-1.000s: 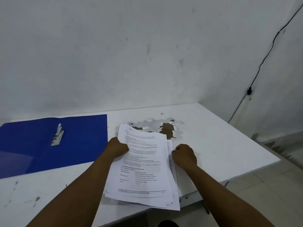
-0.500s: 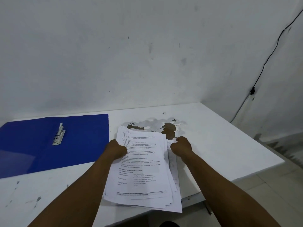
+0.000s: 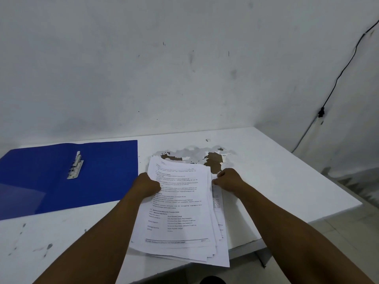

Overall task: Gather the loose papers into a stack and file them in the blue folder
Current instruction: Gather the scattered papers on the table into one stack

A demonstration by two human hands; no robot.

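Gripping the stack of papers [image 3: 180, 203] from both long sides, the left hand [image 3: 148, 186] is curled round the left edge with the thumb laid on the top sheet, and the right hand [image 3: 228, 179] is closed on the right edge, where a few lower sheets are pinched or pressed; which of the two cannot be told. The stack is not yet squared: the lower sheets are fanned out to the right and toward the near corner, and the near end overhangs the table [image 3: 276, 177] edge.

Slipping of the fanned lower sheets is judged the main risk. If the stack is lifted before the edges are tapped level, the sheets not caught by either grip could slide out and drop past the near edge to the floor [image 3: 338, 232]. Creasing could also be caused by too tight a squeeze at mid-length, since both ends are left unsupported.

The blue folder [image 3: 61, 177] lies open and flat to the left, just beside the stack but not touching it, with its metal clip [image 3: 75, 168] near the spine. Open tabletop is seen between folder and papers and to the right. A patch of peeled surface [image 3: 211, 162] lies just beyond the far end of the stack, where a sheet edge might be snagged. The wall [image 3: 184, 68] closes off the far side.
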